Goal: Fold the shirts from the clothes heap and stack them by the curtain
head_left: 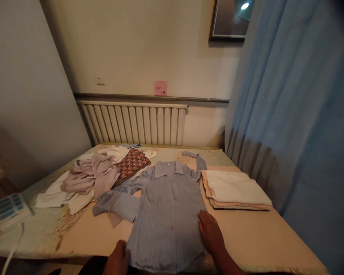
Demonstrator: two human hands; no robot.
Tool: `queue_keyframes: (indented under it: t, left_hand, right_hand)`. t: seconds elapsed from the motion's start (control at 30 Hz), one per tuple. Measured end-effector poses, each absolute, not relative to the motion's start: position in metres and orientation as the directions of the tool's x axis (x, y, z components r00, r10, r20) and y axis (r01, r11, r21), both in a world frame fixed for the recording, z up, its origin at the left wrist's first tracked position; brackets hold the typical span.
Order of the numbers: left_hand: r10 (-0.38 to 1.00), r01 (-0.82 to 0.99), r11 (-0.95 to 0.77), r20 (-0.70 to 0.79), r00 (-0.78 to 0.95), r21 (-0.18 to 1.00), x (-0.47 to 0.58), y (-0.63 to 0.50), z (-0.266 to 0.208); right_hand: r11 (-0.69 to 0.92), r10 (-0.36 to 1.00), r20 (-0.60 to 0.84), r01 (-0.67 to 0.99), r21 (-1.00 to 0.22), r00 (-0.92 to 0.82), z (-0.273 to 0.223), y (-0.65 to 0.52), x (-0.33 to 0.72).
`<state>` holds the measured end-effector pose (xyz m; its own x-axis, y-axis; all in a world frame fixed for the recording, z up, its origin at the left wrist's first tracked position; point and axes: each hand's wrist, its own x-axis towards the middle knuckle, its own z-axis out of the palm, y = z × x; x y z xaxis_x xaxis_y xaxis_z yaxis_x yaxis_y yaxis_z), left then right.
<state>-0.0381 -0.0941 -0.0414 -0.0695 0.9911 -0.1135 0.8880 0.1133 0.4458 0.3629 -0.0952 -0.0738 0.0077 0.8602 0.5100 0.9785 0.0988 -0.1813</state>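
A blue-grey button-up shirt (172,206) lies face up with its collar away from me and its hem at the near edge of the table. Its left-side sleeve is bent over itself. The other sleeve stretches back and partly folds near the far end. My left hand (118,259) is closed at the lower left corner of the hem, thumb and fingers on the cloth. On the shirt's right edge, above the hem, rests my right hand (210,231), its fingers laid against the fabric.
To the left is a rumpled heap of clothes (91,173) with a red patterned cloth (133,164). Folded cloths (237,187) are stacked at right. A power strip (13,210) with a cord sits at the left edge. Behind stands a radiator (134,123); a blue curtain (275,99) hangs at right.
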Motion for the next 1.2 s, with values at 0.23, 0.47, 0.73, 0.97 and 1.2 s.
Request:
queue_keyframes:
  t: [0.23,0.47,0.73,0.97,1.2]
  left_hand:
    - [0.997,0.910,0.083,-0.027,-0.079,0.407,-0.037,-0.106,-0.033]
    - [0.946,0.896,-0.170,0.323,0.031,0.411,-0.025,-0.095,-0.028]
    - [0.859,0.822,-0.356,0.501,0.101,0.445,0.016,-0.045,-0.056]
    - [0.864,0.823,-0.390,0.474,0.172,0.413,0.049,0.012,-0.067]
    - [0.872,0.838,-0.431,0.393,0.292,0.335,0.054,0.042,-0.073]
  right_hand:
    - [0.104,0.853,0.522,0.979,-0.174,0.002,-0.074,-0.095,0.362]
    - [0.117,0.846,0.532,0.979,-0.164,-0.012,-0.074,-0.096,0.363]
    - [0.105,0.863,0.505,0.984,-0.141,-0.020,-0.077,-0.095,0.366]
    - [0.089,0.886,0.462,0.990,-0.109,-0.029,-0.080,-0.096,0.370]
    - [0.113,0.901,0.428,0.991,-0.074,-0.071,-0.083,-0.094,0.379]
